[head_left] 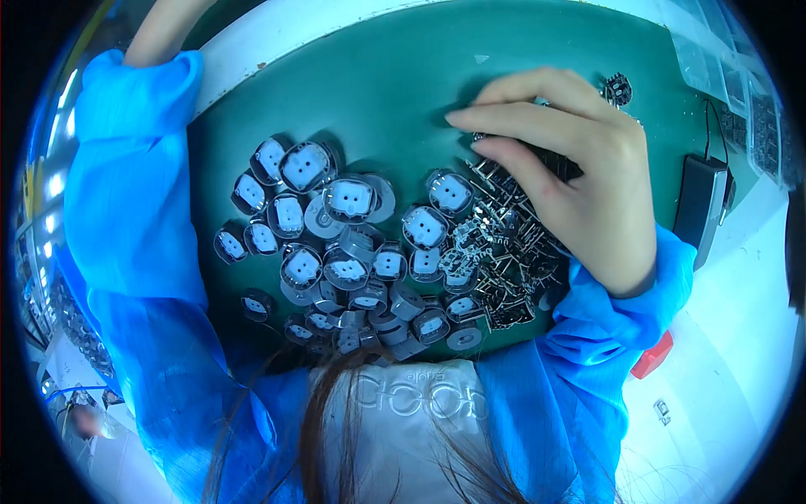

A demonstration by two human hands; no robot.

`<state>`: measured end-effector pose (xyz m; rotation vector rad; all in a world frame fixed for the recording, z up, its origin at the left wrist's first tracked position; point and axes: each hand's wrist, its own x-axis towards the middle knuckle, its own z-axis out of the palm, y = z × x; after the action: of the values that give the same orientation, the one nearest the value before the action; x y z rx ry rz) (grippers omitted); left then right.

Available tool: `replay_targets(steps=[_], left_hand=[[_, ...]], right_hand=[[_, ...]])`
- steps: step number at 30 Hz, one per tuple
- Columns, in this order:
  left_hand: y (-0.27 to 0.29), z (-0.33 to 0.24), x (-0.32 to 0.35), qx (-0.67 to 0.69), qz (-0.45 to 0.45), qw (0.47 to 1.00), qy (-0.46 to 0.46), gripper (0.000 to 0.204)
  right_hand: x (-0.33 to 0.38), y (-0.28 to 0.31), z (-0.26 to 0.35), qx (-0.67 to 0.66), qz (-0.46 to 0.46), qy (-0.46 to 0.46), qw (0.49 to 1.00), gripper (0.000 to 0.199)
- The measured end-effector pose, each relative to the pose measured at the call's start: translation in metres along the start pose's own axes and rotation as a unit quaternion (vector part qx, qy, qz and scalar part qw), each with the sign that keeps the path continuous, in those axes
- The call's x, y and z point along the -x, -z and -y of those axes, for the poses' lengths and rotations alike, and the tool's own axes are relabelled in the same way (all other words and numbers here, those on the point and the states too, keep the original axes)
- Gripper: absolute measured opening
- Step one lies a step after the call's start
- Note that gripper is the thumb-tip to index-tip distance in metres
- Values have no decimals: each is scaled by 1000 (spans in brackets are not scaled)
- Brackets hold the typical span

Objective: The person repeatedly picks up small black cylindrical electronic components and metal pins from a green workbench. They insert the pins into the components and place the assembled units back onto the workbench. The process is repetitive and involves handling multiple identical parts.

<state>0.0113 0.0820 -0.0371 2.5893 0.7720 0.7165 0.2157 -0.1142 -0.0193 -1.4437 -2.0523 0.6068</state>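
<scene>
My right hand (579,160) hovers at the far edge of a pile of small metal clips with pins (504,239), its fingers curled and its thumb close to the index finger. A bit of dark metal shows between thumb and finger; its shape is too small to make out. More metal pieces show in the hollow of the hand. To the left of the clips lies a heap of round metal cups with white, two-holed inserts (348,198), some upright and some tipped. My left forearm (164,34) reaches out past the top left edge, so the left hand is out of sight.
All this lies on a green mat (395,92) with a pale curved rim (243,55). A round dark part (617,89) sits beyond my right hand. At the right are a black box with a cord (701,197), clear plastic bins (739,76) and a red object (653,356).
</scene>
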Motion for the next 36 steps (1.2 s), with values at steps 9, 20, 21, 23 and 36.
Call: replay_targets(steps=[9,20,21,23,36], left_hand=[[15,-80,21,104,196,974,-38,25],[-2,-92,31,153,255,955,-12,35],[1,-90,28,132,262,956,10,36],[0,-84,18,147,276,950,-4,37],[-11,-60,16,184,267,941,-98,40]], right_hand=[[-2,13,9,-14,-181,-111,977,14],[1,11,7,-43,-195,-118,973,17],[0,8,8,-62,-187,-128,972,17],[2,8,9,-82,-177,-160,968,17],[-6,15,38,-168,-173,-129,962,17]])
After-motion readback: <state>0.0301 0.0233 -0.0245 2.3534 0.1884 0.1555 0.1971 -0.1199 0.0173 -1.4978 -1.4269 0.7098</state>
